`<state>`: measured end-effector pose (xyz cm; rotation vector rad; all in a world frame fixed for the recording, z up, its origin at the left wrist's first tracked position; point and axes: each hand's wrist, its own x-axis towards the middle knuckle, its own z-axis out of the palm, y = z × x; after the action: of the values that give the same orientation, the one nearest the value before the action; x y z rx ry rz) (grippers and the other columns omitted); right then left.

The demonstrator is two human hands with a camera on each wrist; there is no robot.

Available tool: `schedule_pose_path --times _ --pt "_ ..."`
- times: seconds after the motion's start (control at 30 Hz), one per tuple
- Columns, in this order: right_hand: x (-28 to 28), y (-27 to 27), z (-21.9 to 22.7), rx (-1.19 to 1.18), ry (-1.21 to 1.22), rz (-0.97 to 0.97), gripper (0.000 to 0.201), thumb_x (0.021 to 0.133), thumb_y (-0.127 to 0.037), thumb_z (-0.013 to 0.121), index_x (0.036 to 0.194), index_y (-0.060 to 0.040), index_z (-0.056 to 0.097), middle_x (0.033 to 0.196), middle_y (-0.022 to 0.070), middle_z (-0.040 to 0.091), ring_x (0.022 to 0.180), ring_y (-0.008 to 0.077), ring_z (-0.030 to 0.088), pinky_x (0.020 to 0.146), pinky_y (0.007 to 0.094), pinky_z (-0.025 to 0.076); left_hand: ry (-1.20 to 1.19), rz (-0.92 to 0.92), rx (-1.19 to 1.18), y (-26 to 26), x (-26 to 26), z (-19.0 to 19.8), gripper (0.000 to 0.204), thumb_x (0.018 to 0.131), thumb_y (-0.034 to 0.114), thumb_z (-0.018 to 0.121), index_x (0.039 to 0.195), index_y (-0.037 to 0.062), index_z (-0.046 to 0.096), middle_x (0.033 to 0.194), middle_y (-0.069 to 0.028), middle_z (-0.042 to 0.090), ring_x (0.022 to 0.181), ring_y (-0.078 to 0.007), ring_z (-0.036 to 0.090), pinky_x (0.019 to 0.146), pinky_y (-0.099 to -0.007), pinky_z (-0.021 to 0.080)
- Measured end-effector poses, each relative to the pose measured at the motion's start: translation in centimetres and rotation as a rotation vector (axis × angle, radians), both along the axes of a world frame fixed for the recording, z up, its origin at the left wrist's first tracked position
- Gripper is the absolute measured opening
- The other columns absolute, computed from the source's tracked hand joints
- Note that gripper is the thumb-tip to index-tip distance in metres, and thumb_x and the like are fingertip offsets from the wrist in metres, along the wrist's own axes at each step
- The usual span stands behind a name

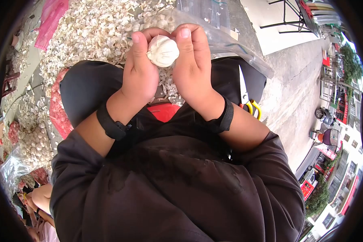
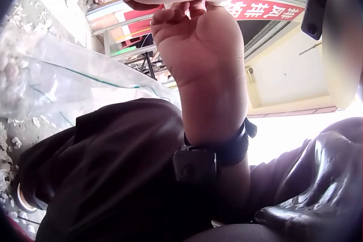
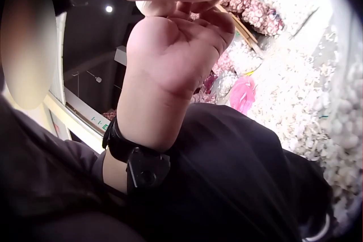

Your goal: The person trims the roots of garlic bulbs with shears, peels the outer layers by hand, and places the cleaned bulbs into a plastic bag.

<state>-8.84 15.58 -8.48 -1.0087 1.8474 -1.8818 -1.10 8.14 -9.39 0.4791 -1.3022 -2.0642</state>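
A whole white garlic bulb (image 1: 163,51) sits between both hands in the head view, above the knees. My left hand (image 1: 142,70) holds its left side, with the thumb raised beside the bulb. On the other side my right hand (image 1: 192,66) grips it, thumb upright along the bulb's edge. The fingers of both hands curl behind the bulb and are mostly hidden. In the left wrist view the right hand's (image 2: 204,49) palm side shows. The right wrist view shows the left hand's (image 3: 170,55) palm side, with a pale bit of the bulb (image 3: 156,8) above it.
Scissors (image 1: 243,86) with yellow handles lie by the right thigh. Garlic skins (image 1: 92,32) cover the ground ahead. A clear plastic bag (image 1: 226,42) lies beyond the right knee, a red mesh sack (image 1: 59,109) beside the left. Another person (image 1: 42,201) sits at lower left.
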Motion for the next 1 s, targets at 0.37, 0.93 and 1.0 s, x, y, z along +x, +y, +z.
schedule_pose_path --times 0.37,0.93,1.0 --pt "-1.1 0.5 2.0 0.080 -0.009 0.235 0.030 0.105 -0.024 0.051 0.112 0.0024 0.063 0.090 0.0031 0.065 0.083 0.0086 0.059 0.078 0.0249 0.050 -0.120 -0.071 -0.381 -2.0 1.2 -0.9 0.045 0.107 0.040 0.036 0.101 0.0017 0.059 0.080 -0.0016 0.057 0.070 -0.0079 0.051 0.062 -0.0237 0.041" --pt "0.4 0.9 1.3 -0.156 -0.524 0.081 0.036 0.106 -0.023 0.046 0.106 0.0057 0.069 0.085 0.0065 0.068 0.070 0.0090 0.058 0.062 0.0231 0.046 0.085 -0.055 -0.473 -1.2 0.2 -0.1 0.046 0.106 0.038 0.039 0.099 -0.0020 0.060 0.084 -0.0054 0.059 0.075 -0.0151 0.055 0.069 -0.0291 0.046" --pt "0.2 0.5 1.6 -0.162 -0.694 0.081 0.037 0.107 -0.024 0.044 0.109 0.0058 0.066 0.085 0.0082 0.067 0.069 0.0108 0.059 0.061 0.0239 0.046 0.043 -0.153 -0.234 -1.3 0.6 -0.6 0.048 0.107 0.040 0.036 0.099 -0.0006 0.060 0.082 -0.0032 0.058 0.072 -0.0116 0.052 0.066 -0.0271 0.044"
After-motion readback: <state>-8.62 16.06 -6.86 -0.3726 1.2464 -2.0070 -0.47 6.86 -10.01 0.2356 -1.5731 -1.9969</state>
